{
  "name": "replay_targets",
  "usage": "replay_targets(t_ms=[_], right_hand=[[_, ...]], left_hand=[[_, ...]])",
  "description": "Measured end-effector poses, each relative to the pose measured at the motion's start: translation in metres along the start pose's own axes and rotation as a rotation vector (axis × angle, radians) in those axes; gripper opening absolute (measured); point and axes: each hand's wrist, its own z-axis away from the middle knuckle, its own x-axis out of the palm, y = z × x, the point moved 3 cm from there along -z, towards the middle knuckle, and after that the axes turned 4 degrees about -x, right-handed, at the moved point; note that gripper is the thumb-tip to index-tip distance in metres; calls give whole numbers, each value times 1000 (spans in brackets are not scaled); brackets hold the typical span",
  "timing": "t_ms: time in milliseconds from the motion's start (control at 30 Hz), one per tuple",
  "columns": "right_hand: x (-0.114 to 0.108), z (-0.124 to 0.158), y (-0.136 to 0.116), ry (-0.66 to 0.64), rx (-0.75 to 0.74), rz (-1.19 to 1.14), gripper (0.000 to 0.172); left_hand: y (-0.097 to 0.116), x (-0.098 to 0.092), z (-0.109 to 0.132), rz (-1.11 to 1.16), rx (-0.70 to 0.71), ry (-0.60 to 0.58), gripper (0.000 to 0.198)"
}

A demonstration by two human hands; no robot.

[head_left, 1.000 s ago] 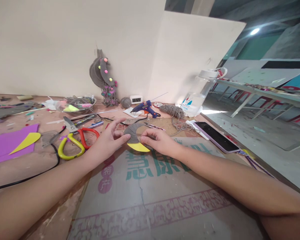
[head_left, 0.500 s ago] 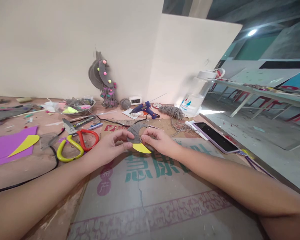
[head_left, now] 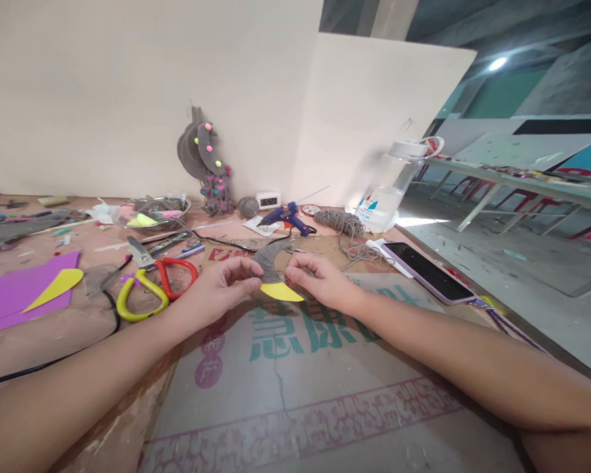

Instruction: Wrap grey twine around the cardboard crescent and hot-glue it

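Note:
A yellow crescent foam piece [head_left: 282, 292], wrapped in grey twine over its upper part, sits between both hands above a printed cardboard sheet [head_left: 300, 368]. My left hand [head_left: 221, 284] pinches the wrapped part from the left with thumb and fingers closed. On the right side of the piece my right hand [head_left: 314, 276] has its fingers curled and pinched at the wrapped edge; a thin twine strand may be in them, too fine to make out.
Yellow and red scissors [head_left: 152, 282] lie left of my hands, a black cable [head_left: 103, 315] beside them. A blue glue gun [head_left: 286, 217], a twine bundle [head_left: 339, 222], a phone [head_left: 426, 269], a water bottle [head_left: 389, 187] and purple foam [head_left: 20, 292] surround the work spot.
My left hand closed from spread fingers into a pinch on the crescent. The piece has been lifted slightly and turned more upright. The right hand stayed pinched at its right edge.

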Motion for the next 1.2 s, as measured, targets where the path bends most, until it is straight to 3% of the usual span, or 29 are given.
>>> replay_targets(t_ms=[233, 433, 600, 800, 900, 1067, 1200], right_hand=[[-1, 1, 3, 25, 78, -67, 32], [3, -4, 3, 4, 61, 50, 25], [-2, -7, 6, 133, 87, -27, 31], [6, -7, -6, -54, 70, -92, 33], [8, -5, -7, -17, 124, -102, 29], [6, -4, -3, 60, 205, -104, 29], [3, -5, -4, 121, 149, 0, 26]], left_hand=[[2, -1, 0, 11, -10, 8, 18], [-1, -1, -1, -23, 23, -12, 20], [-3, 2, -1, -56, 19, -50, 21], [-2, 5, 0, -161, 66, -100, 17], [1, 4, 1, -166, 71, -74, 21], [2, -4, 0, -116, 19, 108, 28], [-4, -3, -4, -128, -21, 88, 36]])
